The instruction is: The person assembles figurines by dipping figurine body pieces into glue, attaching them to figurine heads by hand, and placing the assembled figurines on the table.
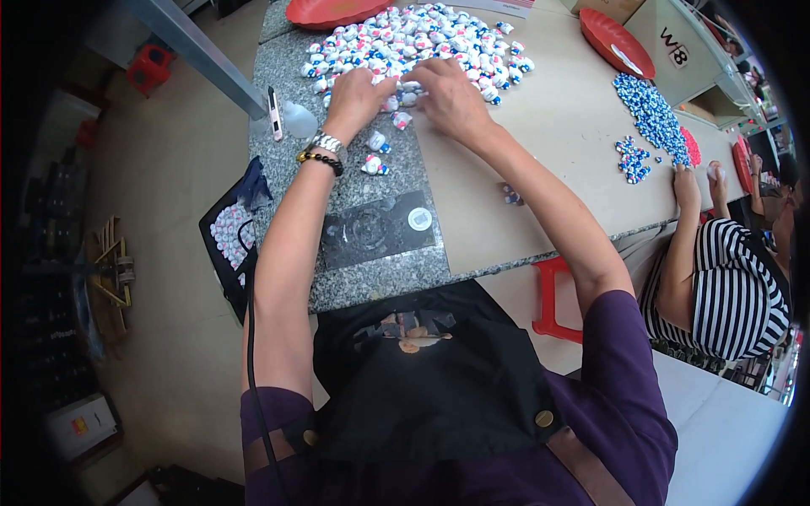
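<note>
A large heap of small white figurines [439, 38] with blue and pink parts spreads over the far side of the table. At its near edge, my left hand [356, 99] is curled with the thumb pointing right; what it pinches, if anything, is hidden. Close beside it, my right hand [453, 97] has its fingers bent down among the figurines, their tips meeting something too small to make out. Nearer me, a pink-marked figurine [402, 121] and a blue-marked figurine [375, 165] lie loose on the grey speckled stone top [371, 190].
Left of my left wrist stand a metal post [207, 59] and a pale rounded object [299, 120]. A black bag of figurines [229, 232] hangs by the left edge. Red trays [616, 42] lie farther off. At right, a person in stripes [730, 287] works beside blue pieces [650, 114].
</note>
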A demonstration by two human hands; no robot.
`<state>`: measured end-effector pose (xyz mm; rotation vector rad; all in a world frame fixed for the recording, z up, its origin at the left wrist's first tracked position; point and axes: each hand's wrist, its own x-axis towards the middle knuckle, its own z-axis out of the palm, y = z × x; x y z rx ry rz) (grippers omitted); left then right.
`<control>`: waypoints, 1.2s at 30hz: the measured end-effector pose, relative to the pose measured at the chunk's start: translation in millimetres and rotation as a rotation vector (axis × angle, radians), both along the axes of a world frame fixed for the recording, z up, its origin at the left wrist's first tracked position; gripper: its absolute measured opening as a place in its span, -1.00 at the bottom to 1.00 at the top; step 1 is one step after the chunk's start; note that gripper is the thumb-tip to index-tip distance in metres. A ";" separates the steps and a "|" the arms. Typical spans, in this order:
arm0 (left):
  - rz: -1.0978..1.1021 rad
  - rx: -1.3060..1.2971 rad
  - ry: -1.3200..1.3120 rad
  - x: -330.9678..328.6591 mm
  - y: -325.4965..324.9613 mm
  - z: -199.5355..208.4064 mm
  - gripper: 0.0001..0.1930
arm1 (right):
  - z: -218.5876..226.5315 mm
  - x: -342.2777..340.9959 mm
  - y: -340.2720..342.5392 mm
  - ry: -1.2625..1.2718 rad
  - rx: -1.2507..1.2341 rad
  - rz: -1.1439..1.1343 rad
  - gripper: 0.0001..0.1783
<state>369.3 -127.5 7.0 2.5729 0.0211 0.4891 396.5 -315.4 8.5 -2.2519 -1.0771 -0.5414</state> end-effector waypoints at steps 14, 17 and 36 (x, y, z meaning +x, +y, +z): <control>0.126 0.016 0.175 -115.5 19.7 28.7 -0.57 | -4.1 -27.9 11.6 -0.132 -0.248 0.620 -0.88; 0.085 0.163 0.241 -108.3 7.8 23.5 -0.59 | -14.1 -9.9 9.9 -0.251 -0.185 0.501 -0.92; -0.065 -1.553 0.180 -199.6 -14.7 54.7 -0.68 | 27.0 -116.5 -172.5 0.455 -0.025 -0.242 -0.74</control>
